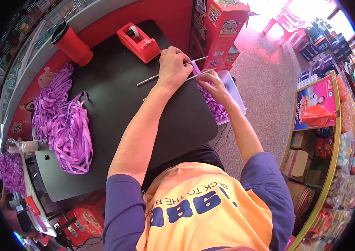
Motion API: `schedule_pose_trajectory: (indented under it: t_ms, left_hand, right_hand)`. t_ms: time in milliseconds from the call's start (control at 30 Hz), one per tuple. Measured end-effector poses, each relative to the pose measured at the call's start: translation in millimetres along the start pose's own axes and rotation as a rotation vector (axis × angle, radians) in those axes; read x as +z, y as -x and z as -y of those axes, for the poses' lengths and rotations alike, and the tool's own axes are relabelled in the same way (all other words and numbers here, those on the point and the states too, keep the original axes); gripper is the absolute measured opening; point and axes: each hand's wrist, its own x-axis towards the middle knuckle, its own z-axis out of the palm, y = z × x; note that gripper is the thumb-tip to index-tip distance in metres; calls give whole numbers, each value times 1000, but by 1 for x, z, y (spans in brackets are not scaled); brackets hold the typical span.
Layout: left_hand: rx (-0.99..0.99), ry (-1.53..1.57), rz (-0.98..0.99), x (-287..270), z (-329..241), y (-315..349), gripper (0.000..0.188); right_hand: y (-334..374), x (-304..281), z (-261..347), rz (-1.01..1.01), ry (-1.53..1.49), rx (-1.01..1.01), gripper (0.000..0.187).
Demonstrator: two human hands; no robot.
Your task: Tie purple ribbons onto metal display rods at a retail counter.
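Note:
Over the far right edge of the black table [119,121], my left hand [173,69] is closed around a thin metal rod [147,80] with a twisted-looking end. A second thin rod [207,72] lies roughly parallel, also passing by the left fingers. Purple ribbon [196,68] runs across both rods, just right of the left fingertips. My right hand [216,87] pinches at the ribbon beside the second rod; its fingertips are partly hidden. Below the right hand, a white bin [238,94] holds many small purple ribbon pieces [214,104].
A red tape dispenser [142,45] and a red cylinder [72,44] stand at the table's far side. Bundles of purple ribbon [73,134] lie at its left. Red cartons [223,29] rise beyond the bin. A shelf of packaged goods [332,167] lines the right.

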Motion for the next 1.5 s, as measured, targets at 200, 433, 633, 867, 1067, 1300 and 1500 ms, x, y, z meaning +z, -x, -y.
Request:
schedule_pose_trajectory:
  t_ms: [200,433,633,867,1067,1300,1500]
  left_hand:
    - [26,-2,-8,3,3,-1,16]
    - [110,-121,-60,-4,-9,4,17]
    - [-631,1012,349,-10,-59,46,23]
    - [-963,1908,211,19,-94,54,55]
    - [-789,2018,138,25,-88,57,72]
    - [-735,1993,163,29,-84,59,102]
    - [-677,2041,124,27,-88,61,86]
  right_hand:
    - [18,3,45,-237,147,19,25]
    - [13,-5,68,-216,352,114,29]
    - [-2,-14,68,-132,229,256,48]
    - [-5,-19,74,-132,10,318,52]
    - [-7,-20,78,-170,81,318,49]
    - [-56,-28,133,-206,296,-188,27]
    - [-162,30,148,63,39,-31,28]
